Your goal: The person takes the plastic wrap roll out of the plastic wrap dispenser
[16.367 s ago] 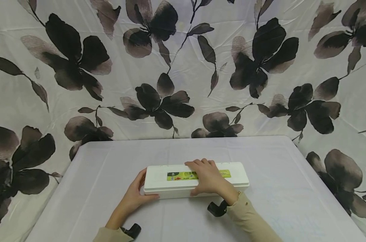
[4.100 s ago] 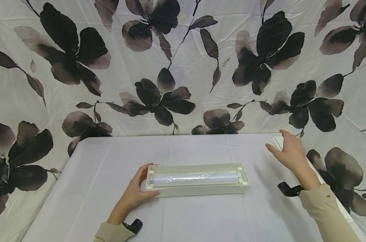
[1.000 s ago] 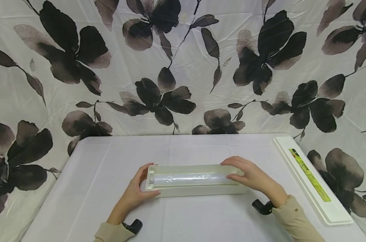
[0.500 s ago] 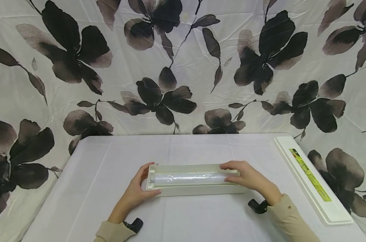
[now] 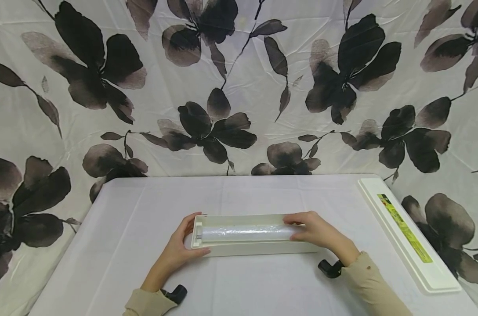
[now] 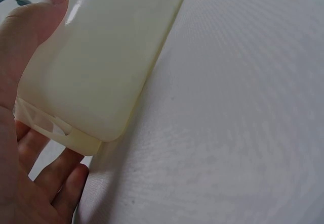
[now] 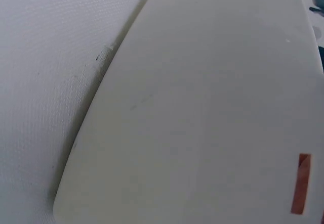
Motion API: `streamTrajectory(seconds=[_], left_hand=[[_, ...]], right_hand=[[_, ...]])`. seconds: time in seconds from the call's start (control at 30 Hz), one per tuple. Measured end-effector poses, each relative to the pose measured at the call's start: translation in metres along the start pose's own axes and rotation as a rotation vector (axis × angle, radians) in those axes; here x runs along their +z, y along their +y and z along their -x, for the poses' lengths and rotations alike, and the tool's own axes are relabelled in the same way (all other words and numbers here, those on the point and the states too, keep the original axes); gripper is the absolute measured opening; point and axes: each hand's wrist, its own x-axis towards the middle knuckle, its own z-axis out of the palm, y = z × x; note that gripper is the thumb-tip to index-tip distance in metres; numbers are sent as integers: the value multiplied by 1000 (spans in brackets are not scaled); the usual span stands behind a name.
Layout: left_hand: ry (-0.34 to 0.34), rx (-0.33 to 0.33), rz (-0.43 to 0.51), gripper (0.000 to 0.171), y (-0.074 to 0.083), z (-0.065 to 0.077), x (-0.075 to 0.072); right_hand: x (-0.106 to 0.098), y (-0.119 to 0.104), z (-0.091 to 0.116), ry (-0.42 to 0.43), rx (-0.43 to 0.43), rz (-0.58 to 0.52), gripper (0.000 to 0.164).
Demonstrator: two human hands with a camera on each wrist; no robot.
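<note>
A long cream-white box point(image 5: 258, 249) lies without its lid on the table in the head view. Inside it rests a roll of cling film point(image 5: 239, 232), clear and shiny. My left hand point(image 5: 183, 243) grips the box's left end, thumb on the near side and fingers behind, as the left wrist view also shows on the box end point(image 6: 96, 72). With thumb and fingers my right hand point(image 5: 316, 230) pinches the roll near its right end, covering that end. In the right wrist view the box wall point(image 7: 192, 102) fills most of the picture and hides the hand.
The white lid point(image 5: 409, 237), with a yellow-green label, lies slanted along the table's right edge. White cloth covers the table point(image 5: 243, 285). A floral curtain point(image 5: 262, 87) hangs right behind it. Black wrist cameras point(image 5: 330, 268) sit below both hands.
The lid came off the box and was laid at the right edge. My right hand came back to the box, then slid slightly left along the roll. The left hand stayed on the box.
</note>
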Motion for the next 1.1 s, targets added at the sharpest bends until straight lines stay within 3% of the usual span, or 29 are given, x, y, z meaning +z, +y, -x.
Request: streamTrajectory(seconds=[0.47, 1.1], left_hand=[[4, -2, -12, 97, 1, 0, 0], [2, 8, -17, 97, 2, 0, 1]], right_hand=[[3, -2, -6, -45, 53, 105, 46], [5, -1, -6, -40, 99, 131, 40]])
